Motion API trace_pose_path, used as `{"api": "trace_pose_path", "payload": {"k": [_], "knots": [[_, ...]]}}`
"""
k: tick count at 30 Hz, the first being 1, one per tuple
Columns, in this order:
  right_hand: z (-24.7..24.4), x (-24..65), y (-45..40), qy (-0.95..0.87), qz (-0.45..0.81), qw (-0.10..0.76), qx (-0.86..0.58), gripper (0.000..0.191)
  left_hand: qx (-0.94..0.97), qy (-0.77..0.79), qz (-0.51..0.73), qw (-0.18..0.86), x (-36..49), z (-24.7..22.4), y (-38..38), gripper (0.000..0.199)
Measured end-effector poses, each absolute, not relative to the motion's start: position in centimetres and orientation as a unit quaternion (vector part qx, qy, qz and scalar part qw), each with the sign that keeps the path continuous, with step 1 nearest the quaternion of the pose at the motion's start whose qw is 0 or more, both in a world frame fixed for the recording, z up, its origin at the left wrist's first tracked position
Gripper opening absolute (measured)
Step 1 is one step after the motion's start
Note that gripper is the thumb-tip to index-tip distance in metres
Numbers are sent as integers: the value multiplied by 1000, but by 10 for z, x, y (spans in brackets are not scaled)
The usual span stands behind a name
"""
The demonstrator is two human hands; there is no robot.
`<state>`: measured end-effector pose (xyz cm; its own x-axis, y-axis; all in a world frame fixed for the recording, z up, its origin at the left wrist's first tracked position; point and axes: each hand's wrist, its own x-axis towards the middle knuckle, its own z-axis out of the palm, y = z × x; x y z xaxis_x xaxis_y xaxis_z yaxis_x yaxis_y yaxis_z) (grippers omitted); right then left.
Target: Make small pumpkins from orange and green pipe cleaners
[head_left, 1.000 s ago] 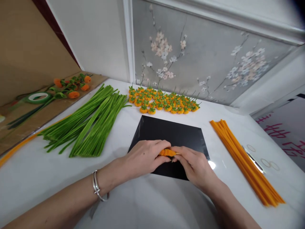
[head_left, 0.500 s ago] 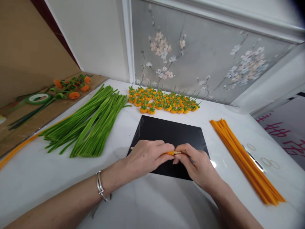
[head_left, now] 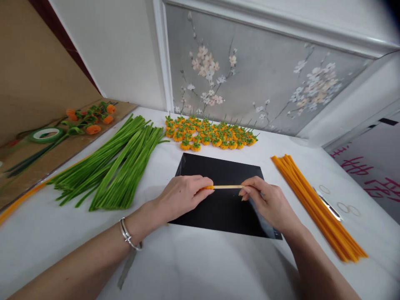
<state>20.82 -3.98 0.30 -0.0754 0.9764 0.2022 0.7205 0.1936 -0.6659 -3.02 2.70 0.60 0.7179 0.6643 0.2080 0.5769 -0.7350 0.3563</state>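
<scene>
Over a black board (head_left: 225,214), my left hand (head_left: 184,195) pinches a small orange fuzzy coil (head_left: 209,187), most of it hidden by the fingers. A thin wooden stick (head_left: 228,187) runs level from that coil to my right hand (head_left: 267,202), whose thumb and fingertips are closed on its far end. Whether the stick still passes inside the coil is hidden by my left fingers. Beyond the board stand many small orange pumpkins (head_left: 216,141) with green leaves and stems.
Green pipe cleaners (head_left: 125,166) lie fanned out at left, orange pipe cleaners (head_left: 315,208) at right. Beside the orange ones are a slim metallic tool (head_left: 328,205) and rubber bands (head_left: 343,207). Green tape (head_left: 46,134) and orange flowers (head_left: 93,129) rest on cardboard.
My right hand has moved right, away from my left. A longer stretch of bare stick now shows between them. The view has shifted slightly.
</scene>
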Motion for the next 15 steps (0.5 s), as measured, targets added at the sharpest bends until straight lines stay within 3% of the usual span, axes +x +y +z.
{"api": "trace_pose_path", "payload": {"k": [10, 13, 15], "knots": [[-15, 250, -24, -617, 221, 407, -636, 23, 858, 381, 221, 263, -38, 7, 39, 23], [-19, 270, -21, -575, 163, 432, -676, 25, 816, 387, 255, 346, -37, 9, 40, 25], [-20, 281, -21, -556, 97, 390, -728, 25, 792, 378, 275, 392, -35, 10, 39, 25]]}}
